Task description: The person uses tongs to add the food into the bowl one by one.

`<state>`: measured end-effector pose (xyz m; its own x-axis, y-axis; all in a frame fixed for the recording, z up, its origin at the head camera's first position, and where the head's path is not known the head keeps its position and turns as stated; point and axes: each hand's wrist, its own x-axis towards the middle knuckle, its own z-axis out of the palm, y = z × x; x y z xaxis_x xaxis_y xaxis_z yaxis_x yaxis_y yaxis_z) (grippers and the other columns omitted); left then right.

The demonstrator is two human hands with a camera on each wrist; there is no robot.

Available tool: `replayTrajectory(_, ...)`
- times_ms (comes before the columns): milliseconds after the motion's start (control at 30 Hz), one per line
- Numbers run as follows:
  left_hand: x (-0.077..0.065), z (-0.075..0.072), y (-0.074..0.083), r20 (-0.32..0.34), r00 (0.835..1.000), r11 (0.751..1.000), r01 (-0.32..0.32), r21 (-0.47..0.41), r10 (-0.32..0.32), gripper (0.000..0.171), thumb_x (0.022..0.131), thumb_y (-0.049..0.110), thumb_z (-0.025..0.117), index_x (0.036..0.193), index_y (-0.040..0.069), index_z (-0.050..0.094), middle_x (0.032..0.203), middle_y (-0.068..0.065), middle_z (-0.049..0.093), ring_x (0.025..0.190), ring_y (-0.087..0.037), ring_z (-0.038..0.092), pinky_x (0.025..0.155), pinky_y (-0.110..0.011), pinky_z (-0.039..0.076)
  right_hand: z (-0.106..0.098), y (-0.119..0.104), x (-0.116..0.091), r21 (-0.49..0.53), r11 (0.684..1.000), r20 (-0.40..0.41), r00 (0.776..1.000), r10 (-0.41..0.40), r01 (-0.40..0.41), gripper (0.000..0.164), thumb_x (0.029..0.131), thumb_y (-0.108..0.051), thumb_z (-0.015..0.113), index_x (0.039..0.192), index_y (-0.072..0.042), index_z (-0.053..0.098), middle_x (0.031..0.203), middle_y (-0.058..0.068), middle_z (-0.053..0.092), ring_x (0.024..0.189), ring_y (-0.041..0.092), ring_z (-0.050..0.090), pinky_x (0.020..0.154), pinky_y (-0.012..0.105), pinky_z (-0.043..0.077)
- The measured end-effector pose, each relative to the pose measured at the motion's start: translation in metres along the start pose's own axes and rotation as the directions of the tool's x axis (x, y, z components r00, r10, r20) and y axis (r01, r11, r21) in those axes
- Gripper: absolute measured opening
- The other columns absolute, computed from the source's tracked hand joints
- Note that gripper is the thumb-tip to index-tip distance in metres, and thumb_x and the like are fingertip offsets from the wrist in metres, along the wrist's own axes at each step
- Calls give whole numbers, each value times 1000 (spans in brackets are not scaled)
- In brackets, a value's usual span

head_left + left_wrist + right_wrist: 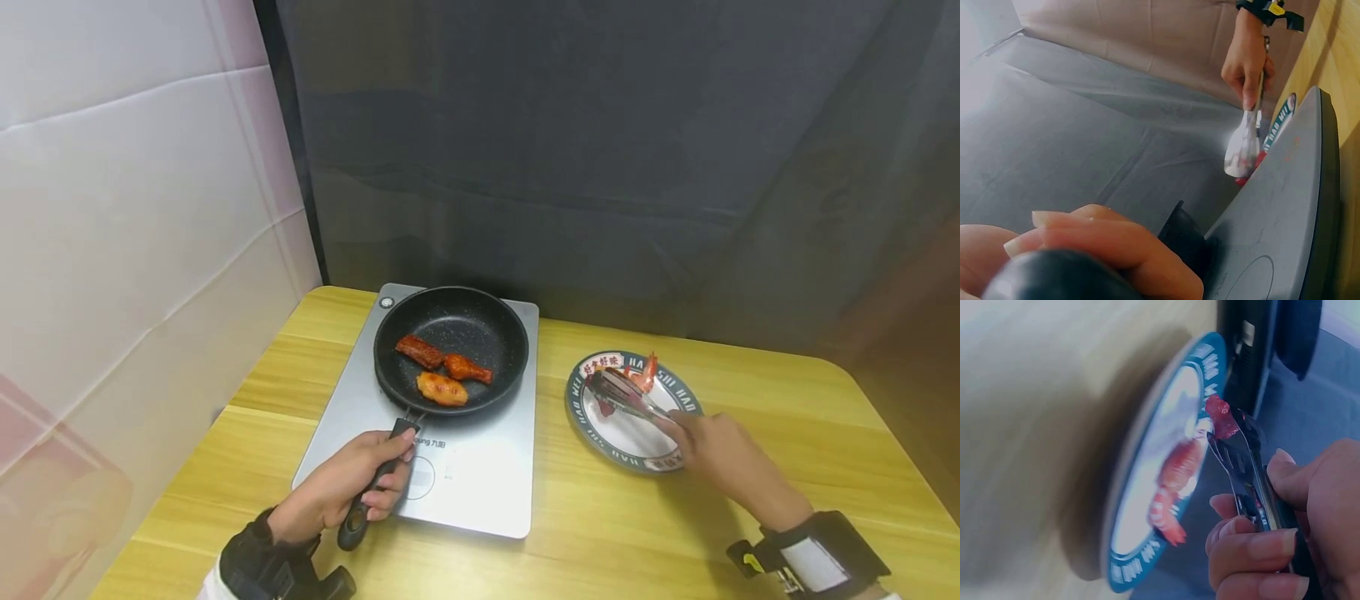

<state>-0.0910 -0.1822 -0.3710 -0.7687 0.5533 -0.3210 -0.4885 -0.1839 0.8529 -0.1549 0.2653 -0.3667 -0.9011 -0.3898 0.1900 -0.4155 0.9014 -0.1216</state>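
Observation:
My left hand grips the black handle of a frying pan. Inside the pan lie a chicken wing, a small drumstick and a dark red-brown piece of meat. Over a round plate, my right hand holds metal tongs. Between the tips of the tongs is a red piece of meat, close to the plate's rim. A shrimp with a red tail rests on the plate. In the left wrist view the fingers partly hide the handle.
The pan stands on a silver induction cooker, left of the plate. Both rest on a yellow wooden table. A dark cloth rises behind the table, and a pale sheet hangs along the left side.

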Motion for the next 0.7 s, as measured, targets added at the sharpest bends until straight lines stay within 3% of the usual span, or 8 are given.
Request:
replayTrajectory(167, 0, 0, 0, 0, 1000, 1000, -2, -3, 2, 29, 105, 30, 38, 90, 4, 36, 60, 5, 30, 41, -3, 30, 36, -17, 31, -13, -1, 6, -27, 997, -115, 991, -73, 71, 19, 93, -17, 62, 86, -1, 68, 50, -7, 32, 43, 8, 31, 41, 25, 29)
replayTrajectory(300, 0, 0, 0, 7, 1000, 1000, -2, -9, 2, 29, 105, 29, 37, 91, 4, 36, 60, 5, 30, 40, -2, 30, 36, -17, 32, -25, -5, 11, -34, 992, -176, 976, -125, 121, 18, 92, -10, 61, 102, 3, 70, 50, -9, 29, 42, 6, 27, 39, 23, 25)
replayTrajectory(400, -1, 0, 1, 11, 1000, 1000, -1, -9, 1, 29, 105, 29, 36, 91, 4, 36, 60, 5, 30, 40, -2, 31, 36, -17, 32, -34, -10, 17, -35, 991, -182, 974, -131, 127, 23, 92, -9, 59, 109, 3, 68, 50, -9, 30, 43, 7, 29, 40, 24, 25)
replayTrajectory(567, -1, 1, 1, 15, 1000, 1000, -3, -8, 4, 29, 105, 30, 36, 91, 4, 35, 60, 5, 30, 40, -2, 31, 36, -17, 32, -49, -25, 32, -21, 994, -175, 978, -111, 109, 23, 92, -12, 61, 107, 2, 69, 50, -8, 29, 44, 9, 30, 42, 25, 25)
replayTrajectory(700, 0, 1, 1, 25, 1000, 1000, -4, -15, 5, 29, 106, 29, 35, 90, 5, 35, 60, 5, 30, 40, -2, 31, 36, -17, 32, -60, -42, 43, 18, 996, -124, 989, -85, 87, 23, 93, -15, 61, 108, 2, 69, 50, -7, 30, 45, 11, 31, 42, 26, 26)
